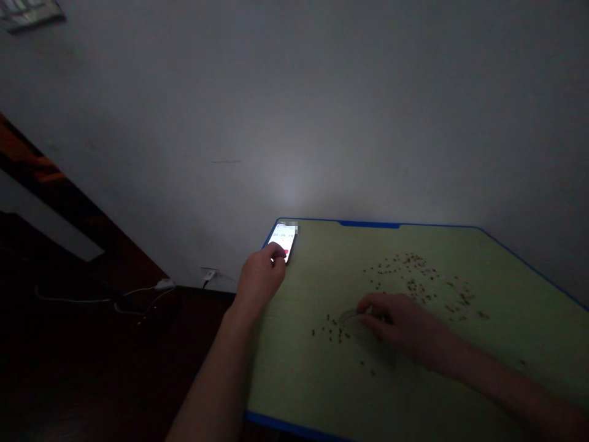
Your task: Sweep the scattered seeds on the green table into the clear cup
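At lower right of centre, the right hand point(391, 316) pinches a thin curved object point(348, 314) between thumb and fingertips, among small dark bits point(340, 331) on the green table point(313, 380). At centre, the left hand point(267, 267) curls over the lower end of a lit phone point(284, 236); whether its fingers grip is unclear. Dimness blurs the curved object's shape, and the right hand covers part of it
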Action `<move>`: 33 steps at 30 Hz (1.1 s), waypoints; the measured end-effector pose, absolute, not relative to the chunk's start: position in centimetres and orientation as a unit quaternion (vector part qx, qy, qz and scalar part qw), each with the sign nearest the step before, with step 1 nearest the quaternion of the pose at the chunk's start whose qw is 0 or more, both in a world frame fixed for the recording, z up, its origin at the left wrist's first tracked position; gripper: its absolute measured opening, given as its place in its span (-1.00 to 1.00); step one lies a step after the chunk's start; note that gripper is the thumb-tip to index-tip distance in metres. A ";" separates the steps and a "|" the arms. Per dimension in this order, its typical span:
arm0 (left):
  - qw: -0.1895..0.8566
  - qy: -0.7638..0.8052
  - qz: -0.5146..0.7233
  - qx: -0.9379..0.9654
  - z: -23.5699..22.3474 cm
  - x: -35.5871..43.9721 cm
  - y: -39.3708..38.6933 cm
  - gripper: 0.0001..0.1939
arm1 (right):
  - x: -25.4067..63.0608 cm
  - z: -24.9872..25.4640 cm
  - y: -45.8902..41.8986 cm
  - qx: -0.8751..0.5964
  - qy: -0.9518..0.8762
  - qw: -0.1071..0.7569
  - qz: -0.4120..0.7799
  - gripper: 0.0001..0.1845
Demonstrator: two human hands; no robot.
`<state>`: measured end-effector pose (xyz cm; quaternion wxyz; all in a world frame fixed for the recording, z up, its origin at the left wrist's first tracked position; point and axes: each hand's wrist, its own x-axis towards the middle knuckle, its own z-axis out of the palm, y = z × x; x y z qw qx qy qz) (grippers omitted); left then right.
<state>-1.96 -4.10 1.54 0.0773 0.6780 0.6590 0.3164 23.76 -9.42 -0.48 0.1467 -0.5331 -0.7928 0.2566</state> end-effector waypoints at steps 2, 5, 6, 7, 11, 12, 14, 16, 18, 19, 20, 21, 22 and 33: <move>0.076 0.661 0.312 0.678 1.5 -2.0 -4.1 -0.81 | 23.6 -0.4 -9.5 -0.534 -0.792 0.147 0.256 -0.84; 0.074 0.660 0.307 0.682 1.5 -2.0 -4.1 -0.81 | 23.5 -0.1 -9.4 -0.536 -0.791 0.146 0.256 -0.83; 0.074 0.660 0.307 0.682 1.5 -2.0 -4.1 -0.81 | 23.5 0.1 -9.4 -0.535 -0.792 0.146 0.257 -0.82; 0.074 0.659 0.307 0.683 1.5 -2.0 -4.1 -0.81 | 23.4 0.1 -9.4 -0.531 -0.794 0.145 0.259 -0.82; 0.079 0.662 0.307 0.680 1.5 -2.1 -4.1 -0.81 | 23.2 -0.1 -9.3 -0.517 -0.803 0.140 0.262 -0.83; 0.079 0.661 0.307 0.680 1.4 -2.1 -4.1 -0.81 | 23.2 -0.3 -9.3 -0.514 -0.803 0.142 0.265 -0.83; 0.078 0.659 0.312 0.680 1.3 -2.2 -4.0 -0.82 | 23.4 -0.4 -9.1 -0.513 -0.799 0.146 0.278 -0.84; 0.084 0.656 0.316 0.680 1.3 -2.2 -4.0 -0.82 | 23.8 -0.3 -8.8 -0.516 -0.793 0.145 0.290 -0.84; 0.090 0.656 0.315 0.680 1.3 -2.2 -4.0 -0.82 | 24.1 0.0 -8.6 -0.523 -0.790 0.142 0.287 -0.84; 0.090 0.656 0.314 0.680 1.3 -2.2 -4.1 -0.82 | 24.1 0.2 -8.5 -0.525 -0.791 0.140 0.282 -0.84; 0.088 0.657 0.312 0.681 1.3 -2.1 -4.1 -0.82 | 24.1 0.5 -8.4 -0.525 -0.793 0.139 0.277 -0.83; 0.086 0.658 0.312 0.680 1.3 -2.1 -4.1 -0.82 | 24.0 0.6 -8.3 -0.523 -0.795 0.140 0.272 -0.84; 0.085 0.660 0.312 0.678 1.3 -2.1 -4.2 -0.82 | 23.8 0.8 -8.2 -0.519 -0.798 0.143 0.269 -0.84; 0.086 0.656 0.314 0.681 1.1 -2.3 -4.1 -0.81 | 23.9 -0.5 -7.2 -0.505 -0.803 0.163 0.272 -0.83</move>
